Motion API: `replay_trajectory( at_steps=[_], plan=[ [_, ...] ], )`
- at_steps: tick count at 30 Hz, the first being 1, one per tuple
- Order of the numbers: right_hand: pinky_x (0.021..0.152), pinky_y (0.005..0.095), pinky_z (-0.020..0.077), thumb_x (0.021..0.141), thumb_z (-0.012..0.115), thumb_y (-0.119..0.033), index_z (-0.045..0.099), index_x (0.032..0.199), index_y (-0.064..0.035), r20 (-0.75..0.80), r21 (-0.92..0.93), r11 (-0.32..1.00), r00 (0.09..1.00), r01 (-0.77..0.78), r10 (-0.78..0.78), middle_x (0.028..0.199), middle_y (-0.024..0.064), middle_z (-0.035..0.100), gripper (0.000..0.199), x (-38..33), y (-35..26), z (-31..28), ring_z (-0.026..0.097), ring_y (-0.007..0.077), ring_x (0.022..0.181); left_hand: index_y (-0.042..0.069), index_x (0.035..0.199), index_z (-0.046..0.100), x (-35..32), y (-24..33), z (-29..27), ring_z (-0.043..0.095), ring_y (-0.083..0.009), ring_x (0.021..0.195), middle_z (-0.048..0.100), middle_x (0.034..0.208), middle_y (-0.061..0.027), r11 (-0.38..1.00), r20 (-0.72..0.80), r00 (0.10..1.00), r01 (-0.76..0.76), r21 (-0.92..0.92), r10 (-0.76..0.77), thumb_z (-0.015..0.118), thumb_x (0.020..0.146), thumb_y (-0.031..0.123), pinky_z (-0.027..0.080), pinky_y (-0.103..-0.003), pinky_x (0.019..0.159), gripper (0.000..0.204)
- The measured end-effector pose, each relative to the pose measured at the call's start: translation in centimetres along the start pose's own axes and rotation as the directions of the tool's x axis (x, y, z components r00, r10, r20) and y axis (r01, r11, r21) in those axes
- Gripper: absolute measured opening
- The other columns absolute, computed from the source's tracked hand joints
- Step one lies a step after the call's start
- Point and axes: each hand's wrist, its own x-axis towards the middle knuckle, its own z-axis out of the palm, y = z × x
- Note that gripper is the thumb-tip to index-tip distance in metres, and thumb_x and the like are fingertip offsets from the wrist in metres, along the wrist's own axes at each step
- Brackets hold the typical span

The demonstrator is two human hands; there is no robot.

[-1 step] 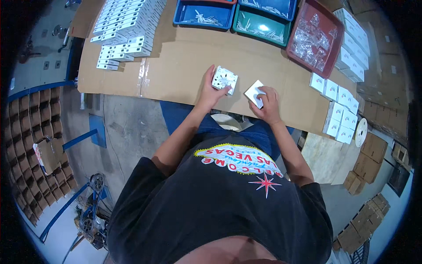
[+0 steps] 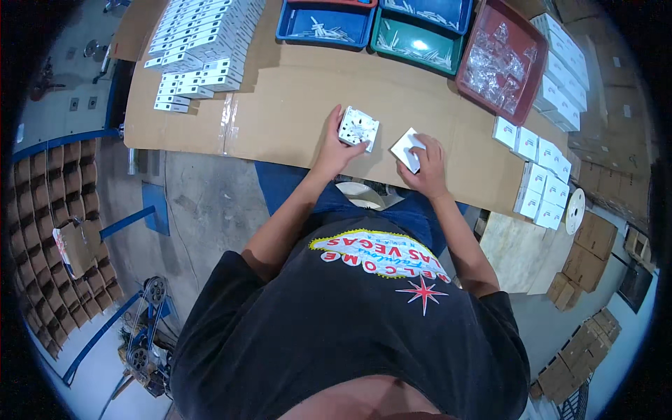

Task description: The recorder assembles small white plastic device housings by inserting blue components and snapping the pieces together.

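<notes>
My left hand is closed round a white square plastic housing, thumb along its near edge. The face turned up has dark holes and small parts in its middle. To the right, my right hand grips a white square plate-like piece, tilted with one corner pointing away from me. Its underside is hidden. Both pieces are just above or on the cardboard-covered table, a small gap between them; I cannot tell whether they touch it.
Stacked white switch-like units fill the far left. At the back are a blue bin and a green bin of small white pins. A red tray holds clear plastic pieces. Small white boxes line the right edge.
</notes>
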Motion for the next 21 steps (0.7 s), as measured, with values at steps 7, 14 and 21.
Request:
replay_trajectory(
  at_steps=[7, 14, 21],
  plan=[
    [0.115, 0.0544, 0.0327, 0.078, 0.081, -0.031, 0.058, 0.130, -0.0086, 0.111, -0.064, 0.959, 0.953, -0.276, 0.282, 0.149, 0.0201, 0.050, 0.061, -0.7, 0.8, -0.6, 0.044, 0.0404, 0.141, 0.001, 0.163, 0.010, -0.9, 3.0, 0.1, 0.048, -0.0410, 0.132, 0.042, 0.145, -0.0264, 0.671, 0.168, 0.986, -0.127, 0.730, 0.004, 0.090, 0.068, 0.006, 0.040, -0.042, 0.115, 0.124],
    [0.120, 0.0575, 0.0269, 0.078, 0.080, -0.029, 0.052, 0.140, -0.0084, 0.286, 0.035, 0.957, 0.920, -0.289, 0.268, 0.152, 0.0142, 0.051, 0.071, 0.8, 1.4, -1.3, 0.040, 0.0371, 0.147, 0.005, 0.158, 0.034, -0.2, 3.6, -0.2, 0.046, -0.0390, 0.129, 0.047, 0.136, -0.0186, 0.490, 0.187, 0.981, -0.190, 0.850, 0.057, 0.092, 0.067, 0.018, 0.040, -0.045, 0.110, 0.109],
    [0.122, 0.0578, 0.0249, 0.082, 0.077, -0.028, 0.056, 0.138, -0.0083, 0.264, 0.109, 0.943, 0.924, -0.314, 0.277, 0.152, 0.0141, 0.051, 0.063, 3.7, 1.7, -0.8, 0.039, 0.0354, 0.148, 0.009, 0.152, 0.043, 0.6, 3.0, -1.6, 0.044, -0.0357, 0.134, 0.048, 0.140, -0.0148, 0.325, 0.243, 0.954, -0.289, 0.900, 0.176, 0.094, 0.057, 0.040, 0.033, -0.051, 0.112, 0.112]
  ],
)
